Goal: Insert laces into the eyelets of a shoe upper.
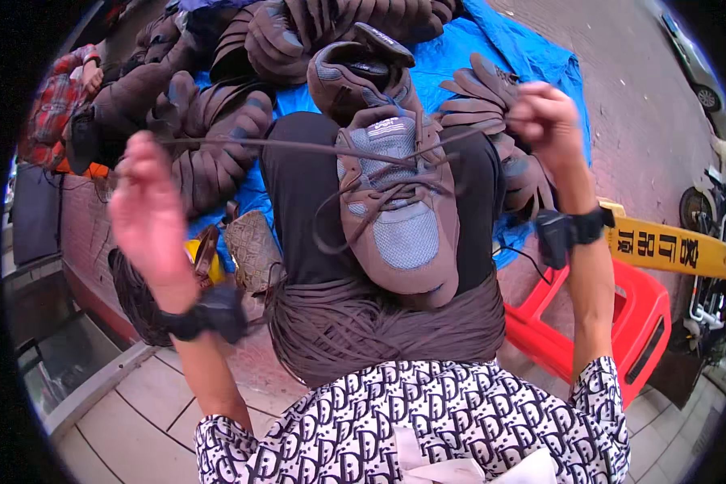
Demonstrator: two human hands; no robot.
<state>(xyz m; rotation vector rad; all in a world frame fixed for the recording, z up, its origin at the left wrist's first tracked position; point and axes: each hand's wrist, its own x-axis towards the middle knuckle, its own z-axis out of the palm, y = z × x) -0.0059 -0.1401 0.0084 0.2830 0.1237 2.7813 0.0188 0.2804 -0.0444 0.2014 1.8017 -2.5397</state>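
A brown and grey sneaker (406, 234) rests on my lap between my knees, its toe toward me. A brown shoelace (298, 147) is threaded through its upper eyelets, and its two ends are drawn out sideways, nearly taut. My left hand (149, 214), smeared by motion, pinches one end out to the left. On the right, my right hand (547, 125) has its fingers curled on the other end, higher than the shoe. Behind this shoe sits another brown shoe (343, 81). A thick bundle of loose brown laces (379, 331) lies across my lap.
Rows of brown shoe pieces (222, 145) are piled on a blue tarp (532, 40). A person in a red plaid sleeve (56, 105) is at far left. A red plastic stool (633, 315) and a yellow board (673, 250) are at right; a patterned bag (252, 250) is at left.
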